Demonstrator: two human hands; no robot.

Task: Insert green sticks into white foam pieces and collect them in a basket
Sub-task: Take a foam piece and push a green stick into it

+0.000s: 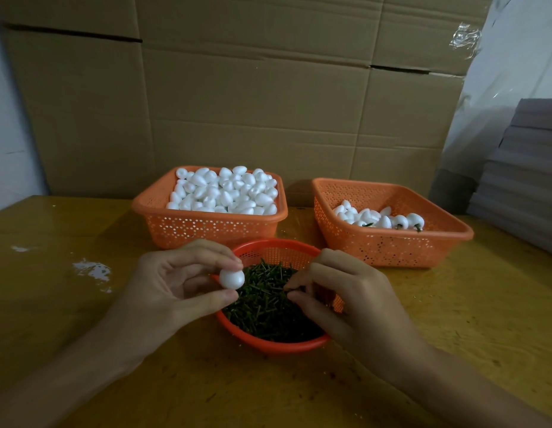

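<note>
My left hand [172,282] pinches a white foam piece [232,278] between thumb and fingers, over the left rim of a round orange basket [287,345] full of green sticks [268,310]. My right hand [345,298] reaches into that basket, its thumb and forefinger pinched together at the green sticks; I cannot tell whether a stick is between them. Behind, a square orange basket [206,228] is heaped with plain foam pieces [228,191]. The orange basket at the right [392,247] holds several foam pieces with green sticks in them [389,219].
Everything stands on a yellow wooden table [83,304] with white smears at the left. Large cardboard boxes [253,103] form a wall right behind the baskets. A stack of grey sheets [528,168] sits at the right edge.
</note>
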